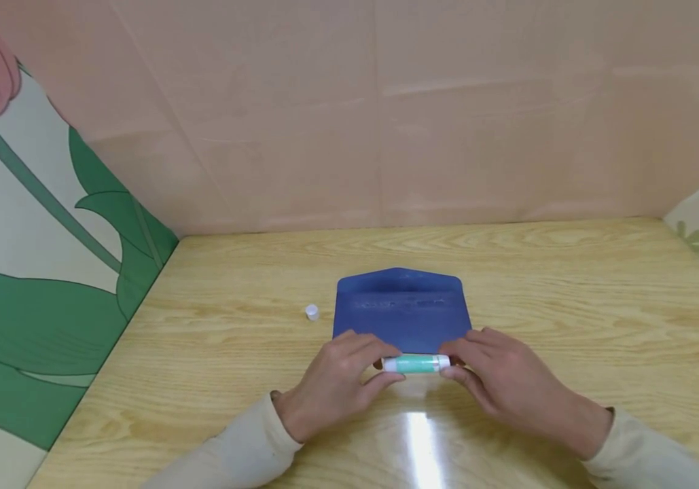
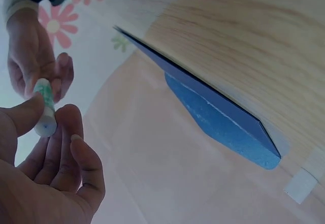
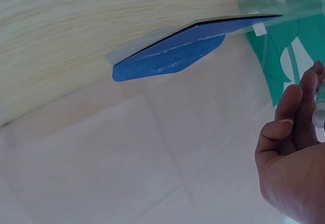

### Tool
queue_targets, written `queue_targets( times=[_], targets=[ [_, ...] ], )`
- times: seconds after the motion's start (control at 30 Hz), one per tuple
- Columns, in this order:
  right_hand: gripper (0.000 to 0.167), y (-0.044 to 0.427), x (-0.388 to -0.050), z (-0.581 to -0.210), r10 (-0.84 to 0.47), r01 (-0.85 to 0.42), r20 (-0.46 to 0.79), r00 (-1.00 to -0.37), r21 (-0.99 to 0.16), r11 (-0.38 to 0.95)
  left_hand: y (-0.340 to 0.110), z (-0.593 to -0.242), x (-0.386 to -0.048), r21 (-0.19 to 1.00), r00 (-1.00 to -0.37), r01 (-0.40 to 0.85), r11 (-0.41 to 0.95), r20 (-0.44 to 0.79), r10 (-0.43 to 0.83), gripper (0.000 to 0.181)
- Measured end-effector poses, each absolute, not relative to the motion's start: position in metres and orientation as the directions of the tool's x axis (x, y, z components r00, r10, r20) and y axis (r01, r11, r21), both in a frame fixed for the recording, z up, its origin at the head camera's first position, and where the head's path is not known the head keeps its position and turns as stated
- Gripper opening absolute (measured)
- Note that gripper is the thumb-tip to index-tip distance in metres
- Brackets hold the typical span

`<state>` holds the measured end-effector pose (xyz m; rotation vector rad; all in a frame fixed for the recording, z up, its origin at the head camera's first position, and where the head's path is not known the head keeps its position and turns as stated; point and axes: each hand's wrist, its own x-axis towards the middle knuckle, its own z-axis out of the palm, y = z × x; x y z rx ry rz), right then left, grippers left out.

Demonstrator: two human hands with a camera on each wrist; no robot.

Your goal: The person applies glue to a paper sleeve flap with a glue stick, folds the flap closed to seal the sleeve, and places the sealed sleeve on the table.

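A glue stick (image 1: pixel 416 364) with a green label lies level between both hands, just off the near edge of a blue envelope (image 1: pixel 401 319). My left hand (image 1: pixel 338 373) pinches its left end between thumb and fingers. At its right end, my right hand (image 1: pixel 511 377) grips the white base. The left wrist view shows the tube (image 2: pixel 45 125) end-on between the fingers; only a bit of it shows at the edge of the right wrist view. With its flap up at the far side, the envelope lies on the table. A small white cap (image 1: pixel 312 312) stands left of the envelope.
The wood-grain table (image 1: pixel 233 285) meets a pinkish covered wall (image 1: pixel 325 136) at the back. On the left is a panel with green leaves (image 1: pixel 31 326). Light glares off the tabletop in front of the hands.
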<state>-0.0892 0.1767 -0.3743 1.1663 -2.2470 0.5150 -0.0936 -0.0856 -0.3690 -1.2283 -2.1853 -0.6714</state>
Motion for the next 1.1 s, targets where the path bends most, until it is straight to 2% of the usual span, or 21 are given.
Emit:
queue_targets(
  times=[0.13, 0.37, 0.53, 0.77, 1.1],
  targets=[
    [0.037, 0.1759, -0.0875, -0.3742, -0.623, -0.825, 0.613, -0.485, -0.086, 0.558, -0.0856, -0.3690, -0.0930, 0.157, -0.431, 0.878, 0.452, 0.668, 0.606, 0.017],
    [0.012, 0.1762, -0.0840, -0.3745, -0.608, -0.797, 0.557, -0.566, -0.180, 0.577, -0.0851, -0.3688, -0.0920, 0.118, -0.401, 0.885, 0.450, 0.683, 0.611, 0.020],
    [0.018, 0.1750, -0.0822, -0.3736, -0.603, -0.777, 0.512, -0.611, -0.242, 0.581, -0.0853, -0.3693, -0.0919, 0.101, -0.389, 0.887, 0.451, 0.692, 0.609, 0.021],
    [0.025, 0.1750, -0.0811, -0.3719, -0.605, -0.765, 0.479, -0.636, -0.290, 0.574, -0.0852, -0.3692, -0.0926, 0.100, -0.381, 0.890, 0.445, 0.701, 0.604, 0.021],
    [0.019, 0.1771, -0.0808, -0.3718, -0.590, -0.758, 0.490, -0.642, -0.290, 0.584, -0.0850, -0.3668, -0.0930, 0.139, -0.410, 0.884, 0.447, 0.690, 0.597, 0.019]
  ],
)
